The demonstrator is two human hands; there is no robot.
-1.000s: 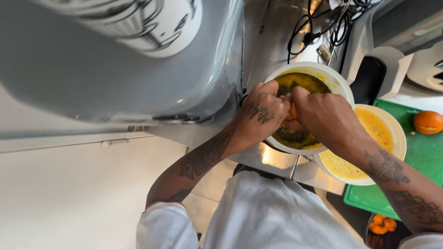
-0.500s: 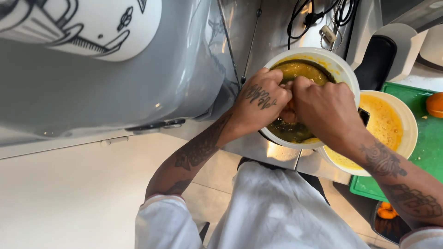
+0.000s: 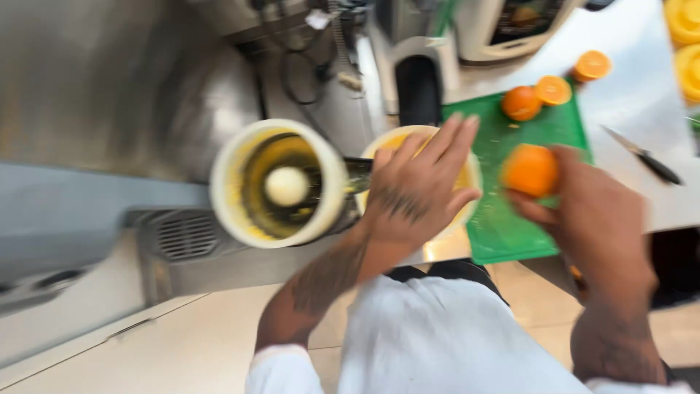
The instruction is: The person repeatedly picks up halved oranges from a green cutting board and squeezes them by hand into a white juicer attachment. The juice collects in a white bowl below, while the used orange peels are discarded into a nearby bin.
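Head view, and the orange half sits in the right hand, fingers wrapped round its rind from behind, held just above the near part of the green cutting board. The rounded, glossy skin faces the camera, so the cut face can't be seen. That grip looks like one for carrying, not pressing.

The left hand hangs open, fingers spread wide and holding nothing, hovering over the round bowl of yellow juice. The bowl sits right beside the juicer, under what seems to be its spout.

Left of that, the juicer: cream plastic rim, dark strainer ring smeared with pulp, a pale domed cone in the centre, bare just now.

Out on the board, a whole-looking orange and a cut half, flesh up; another cut half rests on the steel worktop beyond. A dark-handled knife lies to the right, blade away from the hands. Everything is blurred with motion.
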